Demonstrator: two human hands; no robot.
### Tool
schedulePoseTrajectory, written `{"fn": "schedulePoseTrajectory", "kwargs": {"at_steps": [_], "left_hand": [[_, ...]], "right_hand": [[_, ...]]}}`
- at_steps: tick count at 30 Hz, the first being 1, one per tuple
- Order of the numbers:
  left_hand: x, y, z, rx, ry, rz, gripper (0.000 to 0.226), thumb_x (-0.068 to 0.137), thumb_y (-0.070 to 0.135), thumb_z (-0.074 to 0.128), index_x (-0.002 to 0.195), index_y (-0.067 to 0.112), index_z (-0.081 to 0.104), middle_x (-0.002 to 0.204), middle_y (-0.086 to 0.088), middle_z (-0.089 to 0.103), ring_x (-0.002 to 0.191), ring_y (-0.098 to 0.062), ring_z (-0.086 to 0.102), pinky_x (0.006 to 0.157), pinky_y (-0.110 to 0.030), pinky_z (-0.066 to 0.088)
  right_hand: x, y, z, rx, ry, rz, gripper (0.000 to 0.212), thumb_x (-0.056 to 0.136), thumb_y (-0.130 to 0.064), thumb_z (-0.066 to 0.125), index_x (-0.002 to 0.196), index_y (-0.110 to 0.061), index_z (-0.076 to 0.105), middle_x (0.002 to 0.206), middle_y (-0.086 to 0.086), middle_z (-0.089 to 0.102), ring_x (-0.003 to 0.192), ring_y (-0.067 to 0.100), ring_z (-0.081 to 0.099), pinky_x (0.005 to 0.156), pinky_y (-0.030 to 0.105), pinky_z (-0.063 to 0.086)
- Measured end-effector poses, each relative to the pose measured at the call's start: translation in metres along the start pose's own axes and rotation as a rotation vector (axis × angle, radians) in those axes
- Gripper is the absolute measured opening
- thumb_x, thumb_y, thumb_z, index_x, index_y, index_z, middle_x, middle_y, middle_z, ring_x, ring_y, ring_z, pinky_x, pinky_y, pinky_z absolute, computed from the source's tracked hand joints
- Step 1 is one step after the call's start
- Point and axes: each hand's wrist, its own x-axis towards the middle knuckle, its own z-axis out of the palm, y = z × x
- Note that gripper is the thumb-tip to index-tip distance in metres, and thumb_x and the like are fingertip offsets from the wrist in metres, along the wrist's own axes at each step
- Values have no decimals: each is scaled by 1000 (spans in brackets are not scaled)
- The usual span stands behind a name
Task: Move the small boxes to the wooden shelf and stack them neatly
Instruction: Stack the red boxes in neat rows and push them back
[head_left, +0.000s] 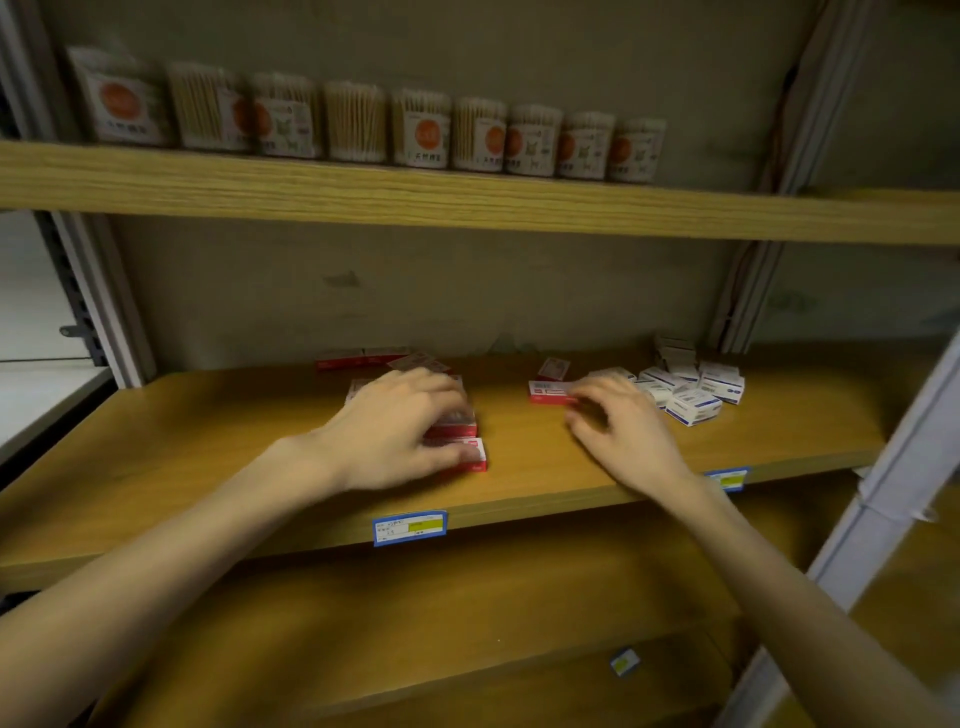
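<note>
Several small red-and-white boxes (460, 451) lie in a low stack on the middle wooden shelf (208, 441). My left hand (395, 431) lies over this stack, fingers curled round its top and thumb against the front box. Another red-and-white box (545, 392) lies flat to the right. My right hand (618, 421) is just beside it, its blurred fingertips at the box's right end. More red boxes (358, 358) sit further back.
A loose heap of small white-and-blue boxes (693, 392) sits at the right of the same shelf. Cotton-swab packs (421, 130) line the upper shelf. Blue price labels (409, 527) hang on the shelf's front edge. A white upright post (893, 467) stands at the right.
</note>
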Motion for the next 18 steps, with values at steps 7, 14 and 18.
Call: {"fn": "schedulePoseTrajectory", "kwargs": {"at_steps": [7,14,18], "left_hand": [[102,13,17,-112,-193,-82,57,95,59,54,139,22,55,135,-3,61,118,-23,60,95,-39,51],[148,19,43,-157,-325,-89,50,108,30,37,157,23,30,165,-5,27,149,-27,27,118,-28,18],[159,19,60,-226,-363,-141,53,109,45,30,160,33,22,167,1,22,152,-24,23,121,-33,15]], "right_hand": [[20,19,0,-130,-144,23,46,100,-42,55,143,-26,54,151,-2,52,149,28,30,119,43,20],[18,31,1,-101,-123,15,37,97,-41,59,133,-33,65,148,4,55,146,25,36,118,42,22],[14,40,0,-78,-44,0,32,93,-38,65,124,-29,70,136,-1,64,136,20,47,113,39,33]]}}
